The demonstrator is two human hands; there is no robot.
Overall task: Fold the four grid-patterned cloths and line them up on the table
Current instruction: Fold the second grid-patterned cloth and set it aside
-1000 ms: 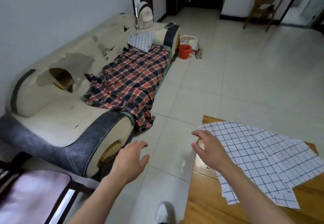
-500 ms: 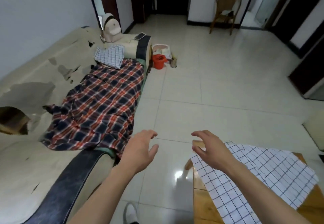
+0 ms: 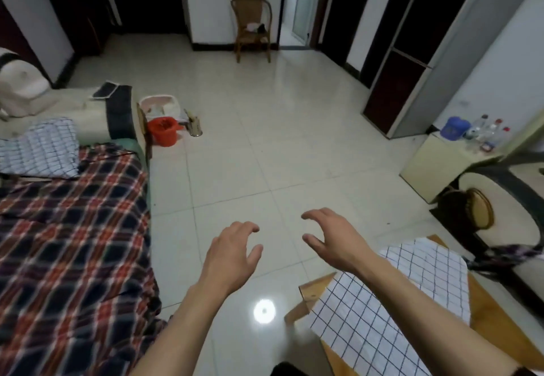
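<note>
Both hands have drifted off the table: left hand and right hand hover over the floor, each grip spread, holding nothing. Grid-patterned cloths lie unfolded on the table.

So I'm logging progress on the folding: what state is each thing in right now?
Left hand: open, holding nothing, over the floor.
Right hand: open, holding nothing.
Grid cloths on the table: spread flat, unfolded, overlapping.
Grid cloth on the sofa: lying loose, rumpled.
Plaid blanket: spread over the sofa.
</note>
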